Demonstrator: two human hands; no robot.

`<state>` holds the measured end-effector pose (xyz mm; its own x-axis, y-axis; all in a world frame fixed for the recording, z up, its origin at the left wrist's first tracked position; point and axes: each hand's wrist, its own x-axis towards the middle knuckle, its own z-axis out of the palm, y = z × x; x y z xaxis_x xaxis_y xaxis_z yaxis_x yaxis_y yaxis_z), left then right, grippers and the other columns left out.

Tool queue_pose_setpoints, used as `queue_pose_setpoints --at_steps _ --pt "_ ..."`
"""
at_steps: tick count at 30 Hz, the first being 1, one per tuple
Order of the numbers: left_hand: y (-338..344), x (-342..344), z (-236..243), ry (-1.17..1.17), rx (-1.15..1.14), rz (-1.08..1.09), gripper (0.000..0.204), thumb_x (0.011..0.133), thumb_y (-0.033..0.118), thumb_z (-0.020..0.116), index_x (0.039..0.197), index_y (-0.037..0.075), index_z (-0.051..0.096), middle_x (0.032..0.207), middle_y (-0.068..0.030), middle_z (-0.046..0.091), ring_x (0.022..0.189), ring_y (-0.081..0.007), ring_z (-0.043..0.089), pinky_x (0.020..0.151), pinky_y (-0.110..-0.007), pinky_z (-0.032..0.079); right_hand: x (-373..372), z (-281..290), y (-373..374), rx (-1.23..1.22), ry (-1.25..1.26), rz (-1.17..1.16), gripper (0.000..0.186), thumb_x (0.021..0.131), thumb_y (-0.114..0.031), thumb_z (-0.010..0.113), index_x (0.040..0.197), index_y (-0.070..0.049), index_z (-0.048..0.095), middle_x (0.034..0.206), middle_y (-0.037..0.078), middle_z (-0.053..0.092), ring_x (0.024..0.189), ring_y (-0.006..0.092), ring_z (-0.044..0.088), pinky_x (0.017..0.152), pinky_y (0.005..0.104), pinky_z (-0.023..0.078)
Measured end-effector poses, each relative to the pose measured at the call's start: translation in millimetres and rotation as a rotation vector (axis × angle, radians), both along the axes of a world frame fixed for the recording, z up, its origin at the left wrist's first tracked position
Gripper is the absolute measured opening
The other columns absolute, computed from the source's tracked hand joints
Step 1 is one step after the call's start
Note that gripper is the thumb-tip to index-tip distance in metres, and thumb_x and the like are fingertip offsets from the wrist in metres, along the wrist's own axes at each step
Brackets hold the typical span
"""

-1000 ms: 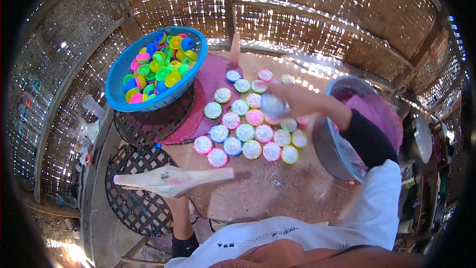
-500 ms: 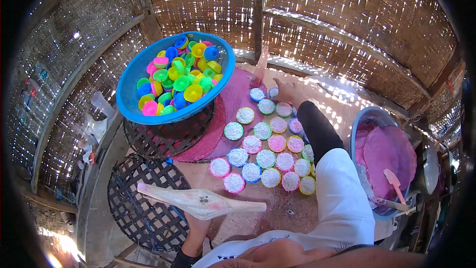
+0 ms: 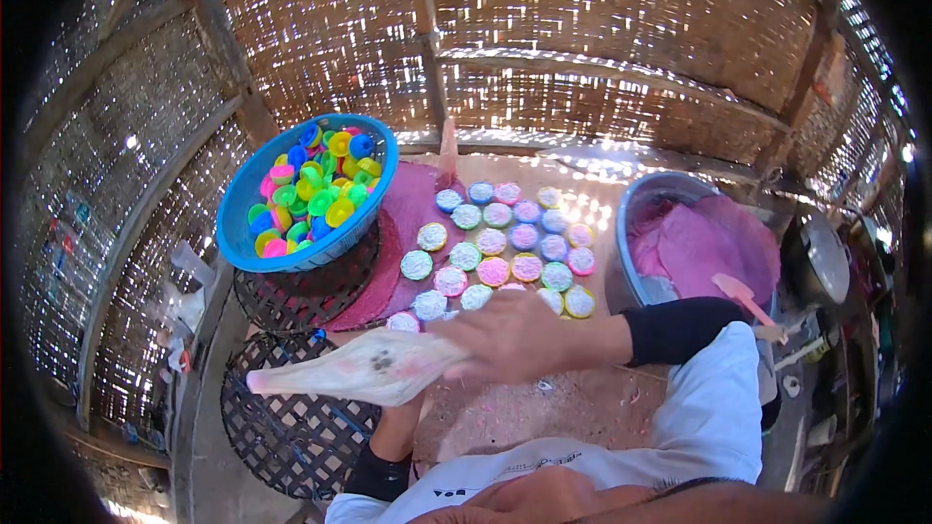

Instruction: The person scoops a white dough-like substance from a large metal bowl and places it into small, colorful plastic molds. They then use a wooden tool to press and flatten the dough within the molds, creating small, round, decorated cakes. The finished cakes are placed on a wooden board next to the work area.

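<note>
A pale wooden press (image 3: 349, 367), tapered at both ends and with a cluster of small dark holes in its middle, lies across in front of me. My left hand (image 3: 400, 419) holds it from below, its fingers hidden under the wood. At its right end my right hand (image 3: 519, 335) closes over the handle, slightly blurred. Beyond my hands, small coloured cups (image 3: 493, 271) topped with white or pinkish strands stand in rows on the tabletop (image 3: 544, 417). My right forearm and hand cover some of the nearest cups.
Back left, a blue basin (image 3: 225, 223) of empty coloured cups sits tilted on a dark woven tray (image 3: 291, 296) and pink sheet (image 3: 417, 199). Another woven tray (image 3: 267, 427) lies nearer. At right, a grey-blue tub (image 3: 631, 233) holds pink dough (image 3: 718, 247) and a pink spatula (image 3: 743, 296).
My right hand has come back from the far cups to the press's right end. One more cup shows at the back right of the rows. The whole view has shifted.
</note>
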<state>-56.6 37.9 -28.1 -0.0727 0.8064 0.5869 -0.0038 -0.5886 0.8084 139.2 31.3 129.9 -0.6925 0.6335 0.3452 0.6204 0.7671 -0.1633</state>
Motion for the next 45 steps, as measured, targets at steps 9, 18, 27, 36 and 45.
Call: queue_pose_setpoints --at_steps 9,18,27,36,45 --pt "-6.6 66.4 101.7 0.819 0.265 -0.752 0.038 0.077 0.023 0.061 0.112 0.010 0.056 0.099 -0.0086 0.062 0.085 -0.0222 0.060 0.077 -0.034 0.047 78.9 -2.5 15.6 -0.157 1.093 -0.032 0.030 0.087 -0.027 0.050 0.105 -0.003 0.049 0.062 0.005 0.052 0.052 0.0131 0.053 0.047 0.0290 0.043" --pt "-45.6 95.0 176.8 1.228 0.703 -0.347 0.018 0.063 0.023 0.065 0.078 0.014 0.060 0.068 -0.0055 0.057 0.057 -0.0269 0.057 0.051 -0.038 0.044 81.1 58.6 -109.9 -0.218 0.844 -0.295 0.023 0.079 -0.008 0.057 0.093 -0.004 0.039 0.077 0.004 0.044 0.064 0.0127 0.049 0.056 0.0251 0.041" --pt "-39.9 107.5 156.7 0.973 0.224 -0.717 0.042 0.063 0.028 0.075 0.098 0.009 0.060 0.081 -0.0089 0.062 0.071 -0.0232 0.061 0.063 -0.035 0.048 200.8 81.6 -188.3 0.033 0.994 0.172 0.013 0.076 -0.008 0.056 0.081 -0.010 0.043 0.058 0.001 0.039 0.045 0.0140 0.043 0.043 0.0265 0.037" --pt "-39.9 205.2 130.2 -0.262 0.149 -0.972 0.021 0.082 0.021 0.056 0.093 0.006 0.048 0.094 -0.0071 0.051 0.090 -0.0188 0.054 0.081 -0.037 0.046 201.9 17.6 -108.2 -0.148 2.268 -0.099 0.025 0.090 -0.028 0.045 0.080 -0.006 0.051 0.074 0.013 0.059 0.067 0.0246 0.060 0.064 0.0389 0.051" --pt "-37.4 152.8 193.1 0.153 0.978 0.413 0.021 0.083 0.019 0.061 0.091 0.005 0.048 0.088 -0.0115 0.053 0.077 -0.0225 0.057 0.070 -0.032 0.050 327.7 -59.0 -164.4 -0.408 -0.460 -0.893 0.036 0.076 -0.022 0.058 0.108 -0.005 0.053 0.088 0.014 0.061 0.080 0.0291 0.061 0.071 0.0432 0.045"
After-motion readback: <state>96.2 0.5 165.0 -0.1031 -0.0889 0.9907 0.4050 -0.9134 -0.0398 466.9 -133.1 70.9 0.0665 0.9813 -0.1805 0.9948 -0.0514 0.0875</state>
